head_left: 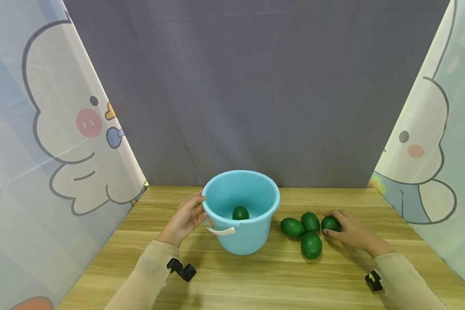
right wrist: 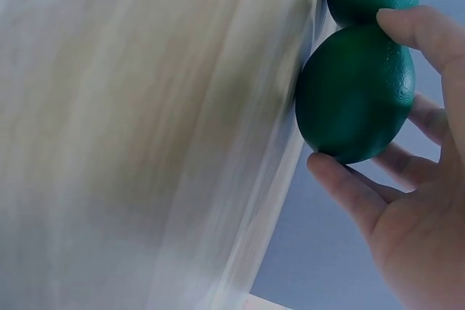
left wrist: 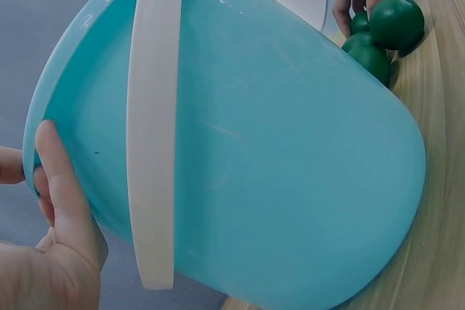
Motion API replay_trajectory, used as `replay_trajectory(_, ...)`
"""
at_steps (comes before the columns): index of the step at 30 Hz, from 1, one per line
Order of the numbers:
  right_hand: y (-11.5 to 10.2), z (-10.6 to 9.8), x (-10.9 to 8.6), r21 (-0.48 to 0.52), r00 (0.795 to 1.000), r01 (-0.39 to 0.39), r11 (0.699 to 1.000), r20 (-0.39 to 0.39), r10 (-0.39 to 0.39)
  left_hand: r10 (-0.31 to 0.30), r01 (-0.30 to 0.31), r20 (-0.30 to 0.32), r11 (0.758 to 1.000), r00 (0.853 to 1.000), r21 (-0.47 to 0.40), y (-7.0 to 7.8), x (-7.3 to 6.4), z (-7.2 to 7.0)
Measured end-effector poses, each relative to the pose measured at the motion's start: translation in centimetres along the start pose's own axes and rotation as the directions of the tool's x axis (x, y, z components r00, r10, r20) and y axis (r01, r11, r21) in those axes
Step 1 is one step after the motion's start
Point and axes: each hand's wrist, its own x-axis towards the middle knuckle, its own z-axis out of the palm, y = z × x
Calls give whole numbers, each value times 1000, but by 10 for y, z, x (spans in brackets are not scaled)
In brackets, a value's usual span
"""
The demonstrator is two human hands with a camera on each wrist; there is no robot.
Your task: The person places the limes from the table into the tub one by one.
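A light blue bucket point(head_left: 245, 237) stands upright on the table, its white handle point(head_left: 221, 232) hanging down at the front. Inside it lies one smooth, dark green oval fruit point(head_left: 240, 212). My left hand point(head_left: 184, 220) holds the bucket's rim at the left side, fingers on both sides of the edge in the left wrist view. To the right of the bucket, my right hand point(head_left: 348, 231) grips a green fruit point(right wrist: 354, 96) between thumb and fingers, low at the table surface. Three more green fruits point(head_left: 311, 246) lie together just left of that hand.
The wooden table point(head_left: 255, 284) ends at a grey curtain point(head_left: 240, 94) behind the bucket. Cartoon-printed curtains point(head_left: 62, 181) hang along the left and right sides. A black wrist mount point(head_left: 181, 270) is strapped on each sleeve.
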Motion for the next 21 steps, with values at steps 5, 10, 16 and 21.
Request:
replay_trajectory(5, -2, -1, 0, 1, 1000, -6, 1000, 10, 6, 0, 0, 3, 1000, 1000, -2, 0, -1, 0)
replay_trajectory(10, -3, -2, 0, -4, 1000, -1, 1000, 13, 2, 3, -3, 4, 1000, 1000, -5, 0, -1, 0)
replay_trajectory(16, -4, -4, 0, 1, 1000, -2, 1000, 19, 2, 4, -4, 2, 1000, 1000, -7, 0, -1, 0)
replay_trajectory(21, -7, -7, 0, 2, 1000, 0, 1000, 12, 0, 2, -2, 2, 1000, 1000, -3, 0, -1, 0)
